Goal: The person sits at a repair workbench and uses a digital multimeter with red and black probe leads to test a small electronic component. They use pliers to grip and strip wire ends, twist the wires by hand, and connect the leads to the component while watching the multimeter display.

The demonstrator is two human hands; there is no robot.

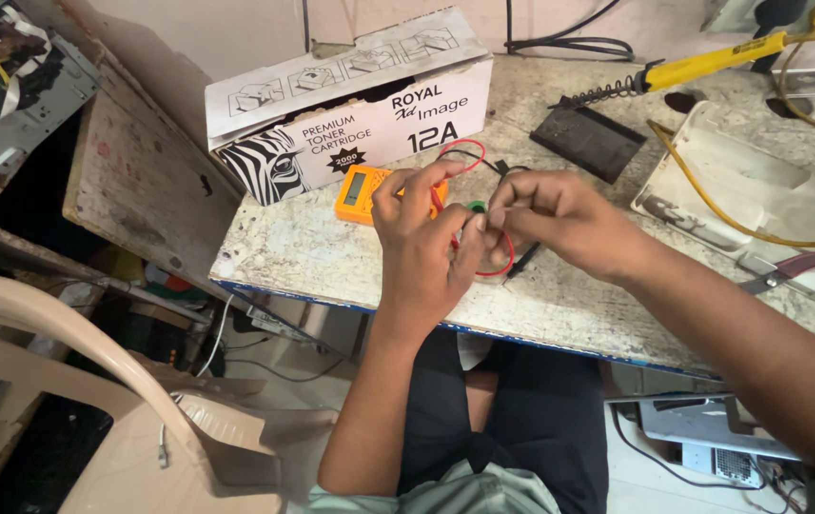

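My left hand (423, 243) and my right hand (550, 217) meet over the worn white worktop (312, 252), fingertips pinched together on a small green part (477, 207) and the red test lead (502, 262) that loops under them. A black lead (524, 262) runs beside the red one. An orange multimeter (360, 193) with a small grey screen lies flat just behind my left hand, partly hidden by my fingers. Which hand grips the green part I cannot tell.
A long white cardboard box with a zebra picture (350, 105) stands behind the meter. A yellow-handled soldering iron (702, 65), a black flat pad (588, 141), a white plastic tray (759, 181) and red-handled pliers (797, 268) lie to the right. A beige plastic chair (93, 381) stands lower left.
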